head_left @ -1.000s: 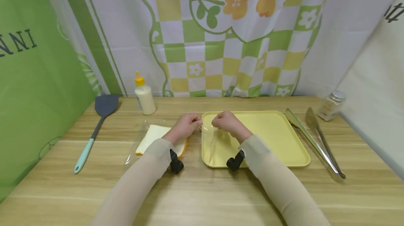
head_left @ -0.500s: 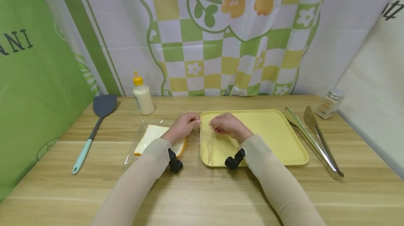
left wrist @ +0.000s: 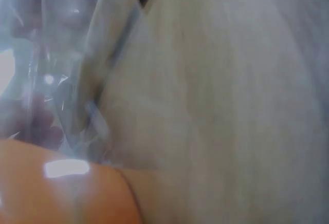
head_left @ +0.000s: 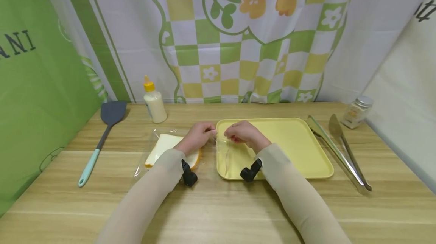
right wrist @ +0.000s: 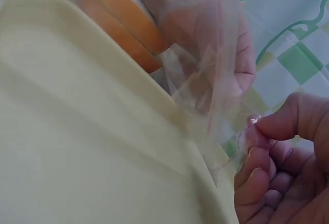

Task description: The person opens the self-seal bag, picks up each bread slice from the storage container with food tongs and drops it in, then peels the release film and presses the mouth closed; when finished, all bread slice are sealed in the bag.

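White sliced bread (head_left: 164,148) with an orange-brown crust lies inside a clear plastic bag (head_left: 140,168), left of the tray. My left hand (head_left: 198,137) reaches over the bread and pinches the bag near its mouth. Across the tray's left edge, my right hand (head_left: 244,133) holds the bag's film between thumb and index finger. In the right wrist view, thumb and index of the right hand (right wrist: 288,167) pinch a bit of clear film, beside the orange crust (right wrist: 123,18). The left wrist view is blurred by film over the crust (left wrist: 61,193).
A yellow tray (head_left: 289,149) lies under my right hand. Tongs (head_left: 337,153) and another long metal utensil (head_left: 348,149) are right of it, with a glass jar (head_left: 356,112) behind. Back left stand a squeeze bottle (head_left: 156,106) and, lying flat, a spatula (head_left: 103,138).
My right hand has shifted slightly left, toward my left hand, and its wrist has turned a little. The left hand stays nearly in place at the bag. The bread has not visibly moved.
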Available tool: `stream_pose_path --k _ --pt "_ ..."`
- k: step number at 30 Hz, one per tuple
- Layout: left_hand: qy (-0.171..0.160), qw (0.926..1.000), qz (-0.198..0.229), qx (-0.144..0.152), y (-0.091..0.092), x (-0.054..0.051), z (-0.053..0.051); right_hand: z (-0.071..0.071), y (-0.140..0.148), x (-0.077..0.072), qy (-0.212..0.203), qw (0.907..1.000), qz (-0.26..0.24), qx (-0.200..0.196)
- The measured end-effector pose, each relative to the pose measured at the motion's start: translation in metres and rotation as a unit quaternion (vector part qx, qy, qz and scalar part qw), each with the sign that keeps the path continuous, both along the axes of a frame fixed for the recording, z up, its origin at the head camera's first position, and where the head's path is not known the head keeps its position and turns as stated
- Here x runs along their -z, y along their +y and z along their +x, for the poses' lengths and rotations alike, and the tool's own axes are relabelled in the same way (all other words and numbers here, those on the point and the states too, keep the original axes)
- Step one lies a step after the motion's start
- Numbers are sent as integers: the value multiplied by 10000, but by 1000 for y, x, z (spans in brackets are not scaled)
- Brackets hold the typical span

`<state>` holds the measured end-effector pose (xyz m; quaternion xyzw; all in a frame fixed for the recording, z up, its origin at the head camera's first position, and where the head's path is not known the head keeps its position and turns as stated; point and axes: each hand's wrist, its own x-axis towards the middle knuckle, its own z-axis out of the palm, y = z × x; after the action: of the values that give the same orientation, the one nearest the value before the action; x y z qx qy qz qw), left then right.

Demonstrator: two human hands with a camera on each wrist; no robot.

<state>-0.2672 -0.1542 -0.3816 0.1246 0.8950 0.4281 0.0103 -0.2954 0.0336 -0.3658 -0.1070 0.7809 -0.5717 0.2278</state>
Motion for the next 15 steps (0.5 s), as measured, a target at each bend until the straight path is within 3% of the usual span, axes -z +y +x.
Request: stream_pose_path --k 15 --pt "-250 9996 -62 -77 0 0 2 -1 3 7 -310 9993 -188 61"
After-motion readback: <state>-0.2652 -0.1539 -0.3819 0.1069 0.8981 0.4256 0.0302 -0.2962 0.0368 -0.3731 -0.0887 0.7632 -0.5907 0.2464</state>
